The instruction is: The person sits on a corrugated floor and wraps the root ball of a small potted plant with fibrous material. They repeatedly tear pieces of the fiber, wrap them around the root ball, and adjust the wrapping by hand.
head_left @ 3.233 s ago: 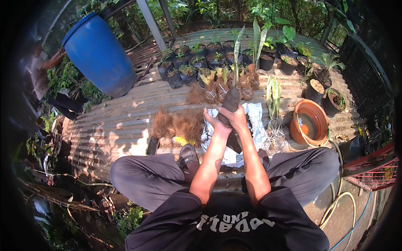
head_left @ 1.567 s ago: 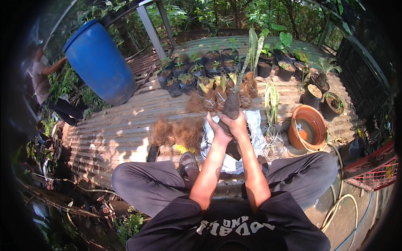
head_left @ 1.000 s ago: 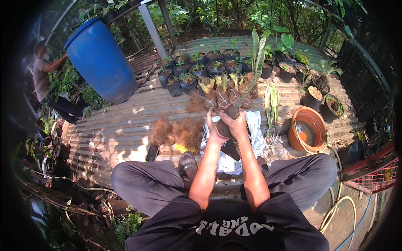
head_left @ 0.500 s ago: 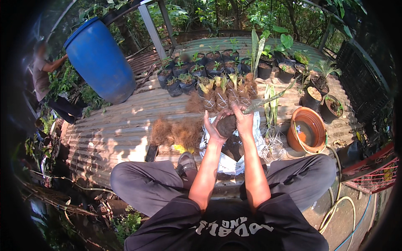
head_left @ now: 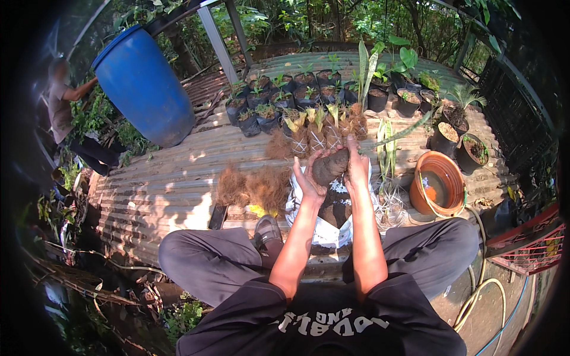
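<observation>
Between my palms I grip a dark, moist soil ball (head_left: 330, 167) with a long sansevieria leaf (head_left: 404, 131) sticking out toward the upper right. My left hand (head_left: 307, 181) is curved around its left and lower side; my right hand (head_left: 357, 163) holds its right side. Beneath lies a white sack (head_left: 334, 236) bearing dark soil (head_left: 333, 207). Left of it are brown fibre clumps (head_left: 255, 187); right are loose sansevieria plants (head_left: 389, 148) with pale, bare roots. Just beyond stand several fibre-wrapped, string-tied plants (head_left: 317, 136).
Corrugated metal sheeting (head_left: 148, 196) surrounds me. Potted seedlings (head_left: 267, 117) line the back, larger pots (head_left: 444, 138) the right. An orange tub (head_left: 439, 181), hose (head_left: 475, 296) and red crate (head_left: 525, 243) are rightward. Another person (head_left: 62, 104) stands by a blue barrel (head_left: 142, 83).
The soil ball and its leaf have tipped from upright to slanting rightward. My right hand has moved slightly up and right, spreading away from my left hand around the ball.
</observation>
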Demonstrator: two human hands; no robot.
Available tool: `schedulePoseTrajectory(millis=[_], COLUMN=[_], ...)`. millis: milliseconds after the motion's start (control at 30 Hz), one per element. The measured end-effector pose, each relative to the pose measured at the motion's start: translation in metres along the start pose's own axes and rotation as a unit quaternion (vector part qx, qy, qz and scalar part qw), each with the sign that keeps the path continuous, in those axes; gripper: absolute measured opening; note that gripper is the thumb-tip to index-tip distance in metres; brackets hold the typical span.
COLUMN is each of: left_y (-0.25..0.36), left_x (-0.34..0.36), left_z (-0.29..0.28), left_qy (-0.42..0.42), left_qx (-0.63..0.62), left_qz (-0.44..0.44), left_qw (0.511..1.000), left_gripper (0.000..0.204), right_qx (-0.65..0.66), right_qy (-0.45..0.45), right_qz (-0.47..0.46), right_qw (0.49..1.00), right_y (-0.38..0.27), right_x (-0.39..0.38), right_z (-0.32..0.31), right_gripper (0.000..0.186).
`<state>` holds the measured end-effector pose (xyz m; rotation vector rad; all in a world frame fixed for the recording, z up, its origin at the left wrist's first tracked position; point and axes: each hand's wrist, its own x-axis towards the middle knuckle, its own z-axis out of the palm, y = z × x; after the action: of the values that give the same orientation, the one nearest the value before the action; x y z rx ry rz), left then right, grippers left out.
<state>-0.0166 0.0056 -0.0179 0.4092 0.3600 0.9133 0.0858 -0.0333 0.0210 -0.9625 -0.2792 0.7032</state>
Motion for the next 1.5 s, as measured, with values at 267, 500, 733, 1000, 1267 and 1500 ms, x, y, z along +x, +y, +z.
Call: schedulePoseTrajectory(millis=[267, 500, 733, 1000, 1267, 1500], left_y=[-0.007, -0.024, 0.001, -0.002, -0.016, -0.005], left_x=[0.011, 0.031, 0.012, 0.013, 0.016, 0.020], left_z=[-0.006, -0.058, -0.018, -0.037, -0.023, -0.029], left_qy=[0.015, -0.048, -0.012, 0.010, -0.005, 0.087], left_qx=[-0.032, -0.111, -0.082, -0.050, -0.032, -0.011], left_qz=[-0.204, -0.186, -0.279, -0.283, -0.075, -0.224], left_qw=[0.978, 0.975, 0.957, 0.958, 0.997, 0.971], left_gripper=[0.091, 0.039, 0.068, 0.097, 0.096, 0.090], right_qx=[-0.175, -0.196, -0.070, -0.155, -0.265, -0.065], right_qy=[-0.160, -0.095, -0.281, -0.276, -0.097, -0.261], right_qz=[-0.208, -0.172, -0.137, -0.059, -0.040, -0.064], right_qw=[0.949, 0.961, 0.947, 0.947, 0.959, 0.961], right_y=[0.010, 0.036, 0.016, 0.036, 0.021, 0.027], right_x=[-0.004, -0.014, -0.001, 0.004, 0.005, -0.014], right_z=[-0.004, -0.005, -0.011, -0.013, -0.004, 0.004], right_gripper=[0.032, 0.027, 0.039, 0.027, 0.041, 0.035])
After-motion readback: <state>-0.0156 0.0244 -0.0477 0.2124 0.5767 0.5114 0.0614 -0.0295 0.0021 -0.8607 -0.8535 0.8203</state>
